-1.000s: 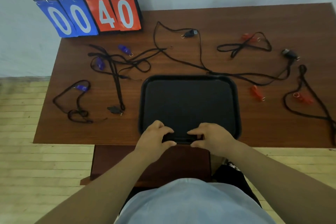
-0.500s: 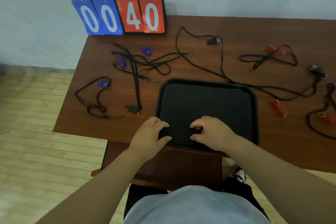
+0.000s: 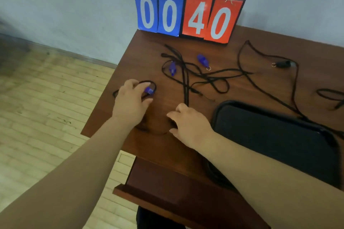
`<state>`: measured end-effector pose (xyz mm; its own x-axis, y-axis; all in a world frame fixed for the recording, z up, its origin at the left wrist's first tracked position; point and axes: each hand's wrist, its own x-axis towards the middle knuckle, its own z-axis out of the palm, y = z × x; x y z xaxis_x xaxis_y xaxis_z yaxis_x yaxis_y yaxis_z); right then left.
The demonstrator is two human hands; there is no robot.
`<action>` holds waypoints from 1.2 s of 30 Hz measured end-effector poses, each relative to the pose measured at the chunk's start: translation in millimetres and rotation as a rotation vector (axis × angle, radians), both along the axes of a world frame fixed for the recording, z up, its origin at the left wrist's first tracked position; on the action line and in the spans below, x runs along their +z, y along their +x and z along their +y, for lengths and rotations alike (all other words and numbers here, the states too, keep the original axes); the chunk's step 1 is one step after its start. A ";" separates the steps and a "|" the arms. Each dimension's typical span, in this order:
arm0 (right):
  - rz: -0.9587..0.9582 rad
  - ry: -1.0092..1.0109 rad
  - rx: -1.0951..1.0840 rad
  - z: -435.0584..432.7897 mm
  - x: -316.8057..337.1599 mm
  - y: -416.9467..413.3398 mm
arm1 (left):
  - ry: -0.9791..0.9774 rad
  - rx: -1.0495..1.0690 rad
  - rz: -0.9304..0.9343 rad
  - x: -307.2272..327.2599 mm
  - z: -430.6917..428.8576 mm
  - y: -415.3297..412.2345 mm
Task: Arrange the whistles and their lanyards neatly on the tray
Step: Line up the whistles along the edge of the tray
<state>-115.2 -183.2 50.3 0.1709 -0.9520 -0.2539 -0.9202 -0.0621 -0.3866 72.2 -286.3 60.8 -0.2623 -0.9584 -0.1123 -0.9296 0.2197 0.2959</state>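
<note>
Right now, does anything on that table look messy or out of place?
Yes. The black lanyards lie in a tangle left of the tray, with a blue whistle caught among the loops. Nothing shows on the tray yet.

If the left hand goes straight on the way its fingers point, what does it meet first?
Probably the blue whistle inside its lanyard loop, just beyond the left hand; whether they touch is unclear.
</note>
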 end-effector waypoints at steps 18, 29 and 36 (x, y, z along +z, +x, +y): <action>-0.193 -0.021 -0.265 28.2 32.2 -103.9 | -0.283 -0.176 0.048 40.2 21.6 -50.0; 0.004 0.214 -0.293 132.7 8.4 -269.0 | 0.061 -1.036 -0.075 -26.0 116.3 -263.5; -0.059 0.050 -0.298 168.9 -4.6 -301.9 | 0.038 -1.009 -0.006 -40.3 119.6 -281.8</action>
